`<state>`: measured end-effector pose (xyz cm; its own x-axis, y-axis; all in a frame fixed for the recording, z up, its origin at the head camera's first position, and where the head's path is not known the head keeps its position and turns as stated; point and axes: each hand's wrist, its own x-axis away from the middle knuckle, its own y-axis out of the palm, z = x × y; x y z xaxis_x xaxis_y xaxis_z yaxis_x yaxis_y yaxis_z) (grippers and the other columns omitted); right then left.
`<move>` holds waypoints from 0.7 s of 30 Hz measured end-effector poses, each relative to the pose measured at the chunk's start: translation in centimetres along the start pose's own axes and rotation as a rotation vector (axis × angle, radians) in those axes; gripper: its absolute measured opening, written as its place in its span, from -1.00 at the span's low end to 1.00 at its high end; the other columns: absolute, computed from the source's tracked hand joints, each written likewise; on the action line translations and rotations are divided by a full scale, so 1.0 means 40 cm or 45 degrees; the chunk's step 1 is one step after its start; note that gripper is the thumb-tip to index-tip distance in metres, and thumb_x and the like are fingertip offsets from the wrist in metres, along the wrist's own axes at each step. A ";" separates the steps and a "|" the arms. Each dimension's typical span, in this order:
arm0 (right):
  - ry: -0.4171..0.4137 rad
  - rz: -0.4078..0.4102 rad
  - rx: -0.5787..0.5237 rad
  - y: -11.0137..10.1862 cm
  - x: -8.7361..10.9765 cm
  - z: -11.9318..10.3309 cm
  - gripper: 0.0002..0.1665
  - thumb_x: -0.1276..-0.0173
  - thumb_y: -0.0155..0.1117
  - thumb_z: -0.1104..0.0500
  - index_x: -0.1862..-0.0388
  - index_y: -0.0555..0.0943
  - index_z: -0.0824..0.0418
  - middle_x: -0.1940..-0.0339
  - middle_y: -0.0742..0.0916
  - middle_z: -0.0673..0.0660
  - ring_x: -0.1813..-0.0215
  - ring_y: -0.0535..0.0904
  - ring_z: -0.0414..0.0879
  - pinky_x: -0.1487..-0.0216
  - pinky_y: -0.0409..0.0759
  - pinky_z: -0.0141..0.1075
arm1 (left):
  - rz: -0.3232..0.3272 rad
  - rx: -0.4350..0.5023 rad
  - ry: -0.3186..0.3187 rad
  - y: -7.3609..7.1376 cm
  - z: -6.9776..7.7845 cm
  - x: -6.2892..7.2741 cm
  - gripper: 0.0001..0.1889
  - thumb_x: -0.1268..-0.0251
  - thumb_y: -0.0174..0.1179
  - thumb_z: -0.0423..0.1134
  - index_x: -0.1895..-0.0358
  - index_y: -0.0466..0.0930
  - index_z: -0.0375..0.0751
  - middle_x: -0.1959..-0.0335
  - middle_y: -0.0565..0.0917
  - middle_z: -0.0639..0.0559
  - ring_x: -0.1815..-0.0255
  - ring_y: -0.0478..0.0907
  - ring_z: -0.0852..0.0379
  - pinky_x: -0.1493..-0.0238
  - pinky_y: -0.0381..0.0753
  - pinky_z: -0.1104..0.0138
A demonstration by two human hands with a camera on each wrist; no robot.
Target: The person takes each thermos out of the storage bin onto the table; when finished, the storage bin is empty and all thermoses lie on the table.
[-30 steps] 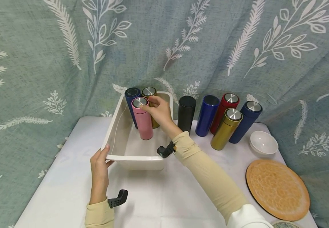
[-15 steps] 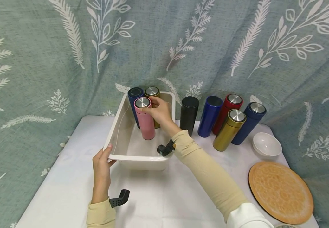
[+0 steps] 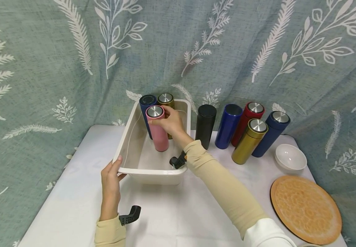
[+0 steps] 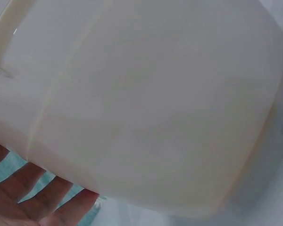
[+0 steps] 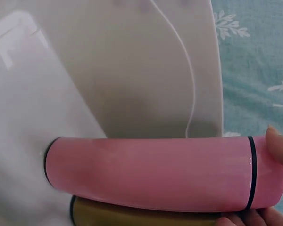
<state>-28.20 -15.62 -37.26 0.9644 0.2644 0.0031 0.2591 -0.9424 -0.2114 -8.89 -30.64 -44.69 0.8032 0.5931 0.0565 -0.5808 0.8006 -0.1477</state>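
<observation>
My right hand (image 3: 172,122) holds a pink thermos (image 3: 159,137) by its upper end, thumb on the lid side facing me and fingers round the back. The thermos stands upright inside a white plastic tub (image 3: 153,172). Behind it in the tub are a dark blue thermos (image 3: 148,100) and a gold thermos (image 3: 166,98), both partly covered. In the right wrist view, the pink thermos (image 5: 146,174) lies along the gold one (image 5: 141,214). My left hand (image 3: 110,180) grips the tub's near left corner, thumb over the rim; its fingers (image 4: 47,197) are under the tub's edge in the left wrist view.
Right of the tub stand a black thermos (image 3: 205,127), a bright blue one (image 3: 228,127), a red one (image 3: 247,120), a gold one (image 3: 249,142) and a navy one (image 3: 271,133). Farther right are a white bowl (image 3: 290,157) and a round tan board (image 3: 306,209). A patterned curtain (image 3: 165,44) hangs behind.
My right thumb has slid from the lid's top edge down to its side. The pink thermos keeps its place in the tub, and my left hand stays on the corner. The head view shifts slightly.
</observation>
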 end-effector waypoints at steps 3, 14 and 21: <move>0.008 -0.004 0.034 0.002 -0.001 0.002 -0.08 0.01 0.68 0.17 -0.38 0.51 0.15 -0.25 0.69 0.14 -0.27 0.61 -0.01 -0.29 0.58 -0.19 | -0.001 0.009 -0.015 -0.001 -0.003 -0.001 -0.43 -0.54 -0.04 0.08 -0.39 0.47 -0.22 -0.34 0.54 -0.18 -0.20 0.48 0.03 0.16 0.54 0.61; 0.017 -0.020 0.082 0.004 -0.004 0.017 -0.09 0.02 0.69 0.13 -0.34 0.51 0.17 -0.22 0.70 0.14 -0.22 0.63 -0.01 -0.26 0.60 -0.17 | -0.022 0.023 -0.023 0.000 -0.008 -0.005 -0.43 -0.54 -0.03 0.06 -0.39 0.46 -0.26 -0.35 0.52 -0.21 -0.23 0.47 -0.02 0.15 0.54 0.60; 0.004 -0.022 0.083 0.010 -0.005 0.013 -0.10 0.03 0.69 0.12 -0.33 0.51 0.17 -0.22 0.69 0.13 -0.24 0.62 -0.01 -0.29 0.58 -0.18 | -0.010 0.014 -0.004 -0.006 -0.008 -0.006 -0.43 -0.53 -0.03 0.08 -0.39 0.47 -0.23 -0.35 0.54 -0.18 -0.21 0.48 0.03 0.16 0.54 0.62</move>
<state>-28.33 -15.94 -37.84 0.9600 0.2798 0.0108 0.2719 -0.9224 -0.2744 -8.91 -31.01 -44.97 0.8071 0.5873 0.0611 -0.5761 0.8059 -0.1366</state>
